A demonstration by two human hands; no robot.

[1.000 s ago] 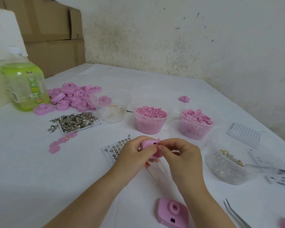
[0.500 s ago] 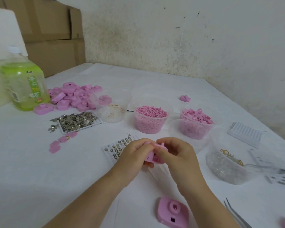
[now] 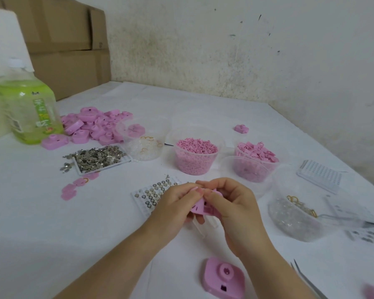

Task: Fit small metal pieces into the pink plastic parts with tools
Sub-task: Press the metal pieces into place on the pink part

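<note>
The pink part [image 3: 204,207] is held up above the table [image 3: 52,223], between both hands, with its hollow underside and a small square opening turned toward the person. I think it is held this way so that the slot can be seen while a piece goes in. The left hand [image 3: 173,208] grasps the part from the left, with its fingers curled under and around the edge. The right hand [image 3: 235,212] closes on it from the right and from above. The fingertips [image 3: 194,189] of both hands meet on the top edge of the part, so most of it is covered and only the lower middle shows. I cannot tell if a metal piece is pinched there, because the fingers hide that place. No tool is in either hand. The tweezers [image 3: 307,279] lie on the table near the right forearm, probably to be close for the fine work. Just behind the left hand lies a tray of round metal pieces [image 3: 148,195], set in rows and easy to reach. A second pink part [image 3: 224,277] lies face up on the table below the hands. Farther back stand a tub of pink grains [image 3: 195,153] and a tub of small pink clips [image 3: 256,158]. At far left there are a heap of pink parts [image 3: 95,124] and a green bottle [image 3: 28,111].
</note>
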